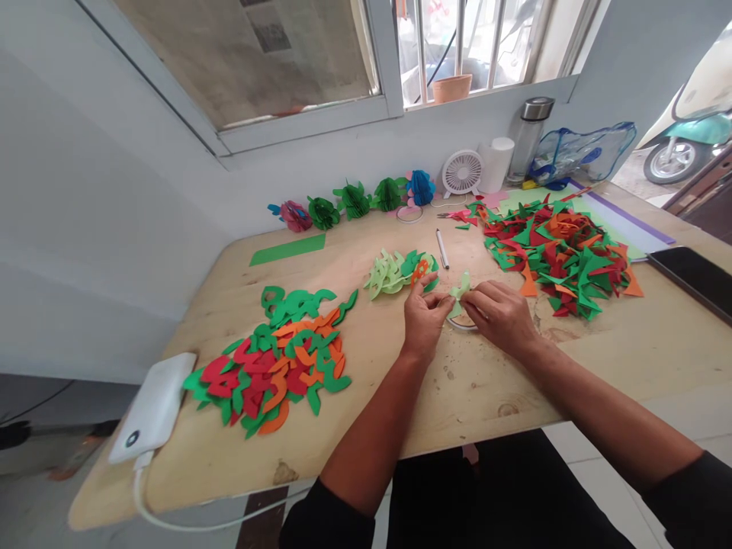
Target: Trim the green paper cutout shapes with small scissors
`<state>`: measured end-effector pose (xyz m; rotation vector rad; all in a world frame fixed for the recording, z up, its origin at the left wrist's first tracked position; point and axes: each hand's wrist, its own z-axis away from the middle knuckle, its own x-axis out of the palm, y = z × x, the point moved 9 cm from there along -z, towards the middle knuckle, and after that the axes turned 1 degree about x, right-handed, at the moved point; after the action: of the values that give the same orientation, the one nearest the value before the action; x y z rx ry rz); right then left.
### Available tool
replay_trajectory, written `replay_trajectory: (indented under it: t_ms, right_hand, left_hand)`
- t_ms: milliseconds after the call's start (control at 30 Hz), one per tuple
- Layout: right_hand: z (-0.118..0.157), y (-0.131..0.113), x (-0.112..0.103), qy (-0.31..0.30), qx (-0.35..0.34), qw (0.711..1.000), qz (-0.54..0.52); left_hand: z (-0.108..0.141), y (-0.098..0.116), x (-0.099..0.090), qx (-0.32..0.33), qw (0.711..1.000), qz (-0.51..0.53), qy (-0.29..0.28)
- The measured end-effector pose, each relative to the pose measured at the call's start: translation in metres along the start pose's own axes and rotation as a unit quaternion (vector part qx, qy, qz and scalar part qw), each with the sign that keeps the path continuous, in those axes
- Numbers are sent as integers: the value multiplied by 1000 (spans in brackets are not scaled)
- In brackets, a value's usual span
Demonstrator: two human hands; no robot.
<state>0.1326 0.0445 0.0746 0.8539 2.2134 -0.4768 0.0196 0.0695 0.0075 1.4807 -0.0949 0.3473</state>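
The left hand [424, 324] and right hand [500, 314] meet just on the person's side of the pen [442, 249], holding a small pale green paper [460, 284] between them. Thumb and forefinger of each hand pinch it close together; how the remaining fingertips sit is partly hidden. Gripping it from both sides probably keeps such a thin, limp piece from turning or sagging, and working low likely lets the table [366, 427] steady the hands.

A white ring [460, 327], partly covered, lies below the fingers, on the person's side of the pen. Left of the pen, a little heap of light green cutouts [387, 273] sits so near the left hand that it could be brushed. Farther left and nearer the person, a larger heap of curved shapes [280, 351] spreads beside a power bank [154, 408]. Right of the pen are pointed scraps [572, 248], then a phone [695, 278]; beyond it stands a fan [462, 174]. The scraps could hamper the right hand if it swung outward.
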Motion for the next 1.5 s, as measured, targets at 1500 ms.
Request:
replay_trajectory:
  t_ms: [1500]
  right_hand:
    - [-1,-8,4,-54,-29,998,18]
  left_hand:
    - [-1,6,-2,49,996,-74,-13]
